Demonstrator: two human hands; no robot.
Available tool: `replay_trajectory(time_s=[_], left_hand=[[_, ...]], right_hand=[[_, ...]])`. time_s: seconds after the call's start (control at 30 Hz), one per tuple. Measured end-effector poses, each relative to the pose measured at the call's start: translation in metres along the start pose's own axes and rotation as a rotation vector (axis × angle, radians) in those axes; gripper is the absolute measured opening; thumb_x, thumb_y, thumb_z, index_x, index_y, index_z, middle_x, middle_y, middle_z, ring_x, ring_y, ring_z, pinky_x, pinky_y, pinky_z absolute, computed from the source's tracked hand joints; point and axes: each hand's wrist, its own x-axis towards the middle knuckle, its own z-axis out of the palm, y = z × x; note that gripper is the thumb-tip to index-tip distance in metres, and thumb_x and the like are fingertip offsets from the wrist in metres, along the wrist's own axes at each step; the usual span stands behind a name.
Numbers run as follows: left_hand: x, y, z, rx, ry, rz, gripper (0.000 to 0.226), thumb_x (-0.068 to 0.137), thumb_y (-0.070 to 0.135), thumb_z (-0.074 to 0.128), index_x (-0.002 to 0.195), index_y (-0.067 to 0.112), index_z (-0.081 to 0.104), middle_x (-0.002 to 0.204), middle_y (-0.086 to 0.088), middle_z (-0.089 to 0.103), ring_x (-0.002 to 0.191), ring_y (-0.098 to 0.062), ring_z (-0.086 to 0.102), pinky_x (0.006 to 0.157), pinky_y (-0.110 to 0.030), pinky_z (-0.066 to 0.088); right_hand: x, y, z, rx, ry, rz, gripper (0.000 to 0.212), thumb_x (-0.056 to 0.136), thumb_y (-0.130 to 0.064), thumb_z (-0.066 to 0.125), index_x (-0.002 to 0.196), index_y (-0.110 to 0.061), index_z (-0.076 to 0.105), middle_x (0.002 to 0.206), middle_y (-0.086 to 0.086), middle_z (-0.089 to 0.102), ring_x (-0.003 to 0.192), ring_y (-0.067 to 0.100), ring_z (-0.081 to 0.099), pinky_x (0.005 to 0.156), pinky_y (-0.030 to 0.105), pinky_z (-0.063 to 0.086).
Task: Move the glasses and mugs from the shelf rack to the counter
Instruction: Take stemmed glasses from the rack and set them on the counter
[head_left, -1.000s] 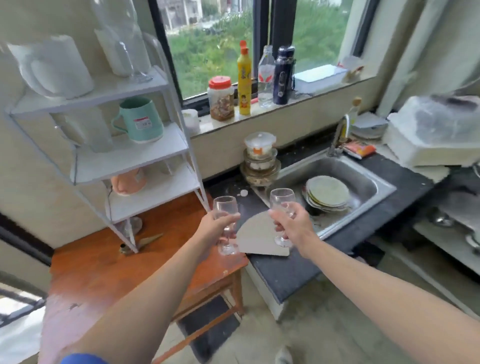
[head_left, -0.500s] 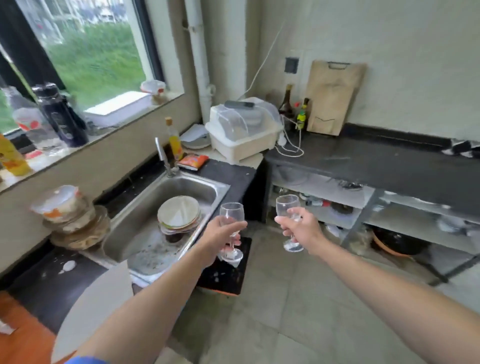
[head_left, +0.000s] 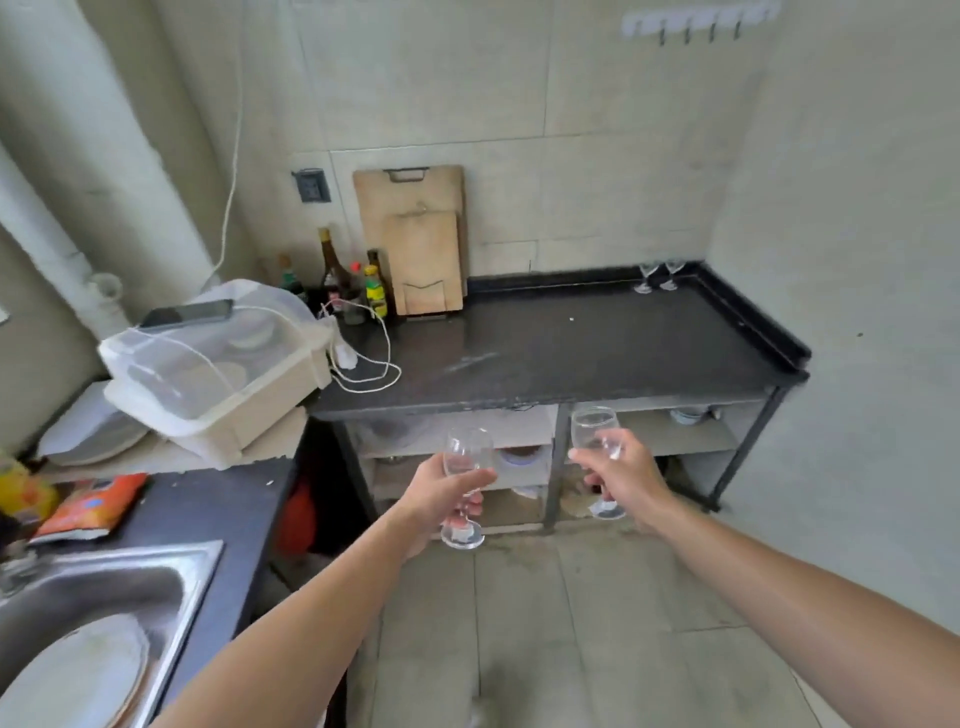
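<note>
- Wine glass (head_left: 462, 454) upright in the left hand (head_left: 436, 493), fingers curled round its stem, in the air short of the dark counter (head_left: 571, 343).
- Second wine glass (head_left: 595, 423) gripped low by the right hand (head_left: 623, 478), alongside, also off the counter.
- Two more glasses (head_left: 645, 273) stand together at the counter's far right corner.

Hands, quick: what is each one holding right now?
Left hand: closed round one wine glass.
Right hand: closed round a second wine glass.
</note>
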Motion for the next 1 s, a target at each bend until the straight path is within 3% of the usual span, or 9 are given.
replay_trajectory(time_s=[0.13, 0.33, 0.47, 0.6, 0.83, 1.0], left_hand=[[0.092, 0.041, 0.018, 0.031, -0.1, 0.028, 0.038, 0.079, 0.03, 0.074, 0.106, 0.009, 0.058, 0.08, -0.012, 0.061, 0.068, -0.024, 0.06, 0.063, -0.033, 0.045], [0.215, 0.122, 0.053, 0.096, -0.232, 0.076, 0.048, 0.077, 0.032, 0.076, 0.113, 0.011, 0.055, 0.087, -0.012, 0.063, 0.071, -0.023, 0.062, 0.067, -0.036, 0.048], [0.275, 0.153, 0.103, 0.119, -0.329, 0.069, 0.05, 0.077, 0.028, 0.076, 0.116, 0.007, 0.053, 0.085, -0.014, 0.062, 0.067, -0.023, 0.061, 0.059, -0.032, 0.046], [0.329, 0.166, 0.165, 0.135, -0.4, 0.032, 0.049, 0.077, 0.024, 0.077, 0.116, 0.006, 0.053, 0.085, -0.015, 0.063, 0.067, -0.024, 0.061, 0.061, -0.035, 0.045], [0.437, 0.198, 0.268, 0.184, -0.378, 0.001, 0.046, 0.078, 0.022, 0.076, 0.116, 0.006, 0.054, 0.087, -0.014, 0.064, 0.071, -0.023, 0.063, 0.063, -0.034, 0.047], [0.504, 0.227, 0.322, 0.18, -0.321, -0.01, 0.051, 0.076, 0.015, 0.078, 0.118, 0.009, 0.051, 0.091, -0.014, 0.063, 0.072, -0.021, 0.06, 0.059, -0.029, 0.044]], right_hand=[[0.069, -0.01, -0.026, 0.039, 0.118, 0.014, 0.049, 0.077, -0.034, 0.078, 0.116, -0.022, 0.052, 0.089, 0.007, 0.065, 0.045, 0.0, 0.058, 0.047, 0.02, 0.044], [0.144, -0.03, -0.08, 0.092, 0.302, 0.056, 0.051, 0.076, -0.039, 0.078, 0.117, -0.024, 0.051, 0.094, 0.011, 0.067, 0.07, 0.015, 0.066, 0.062, 0.032, 0.049], [0.179, -0.019, -0.127, 0.117, 0.382, 0.104, 0.054, 0.073, -0.041, 0.078, 0.117, -0.022, 0.053, 0.094, 0.009, 0.067, 0.065, 0.013, 0.065, 0.06, 0.031, 0.046], [0.225, 0.001, -0.182, 0.136, 0.461, 0.15, 0.055, 0.074, -0.037, 0.08, 0.118, -0.018, 0.054, 0.097, 0.011, 0.067, 0.068, 0.015, 0.066, 0.06, 0.029, 0.045], [0.341, 0.032, -0.275, 0.155, 0.438, 0.188, 0.052, 0.073, -0.034, 0.081, 0.115, -0.017, 0.056, 0.103, 0.011, 0.066, 0.057, 0.007, 0.063, 0.058, 0.028, 0.044], [0.424, 0.032, -0.328, 0.09, 0.367, 0.185, 0.054, 0.072, -0.031, 0.082, 0.116, -0.02, 0.054, 0.105, -0.001, 0.066, 0.08, 0.017, 0.072, 0.07, 0.036, 0.053]])
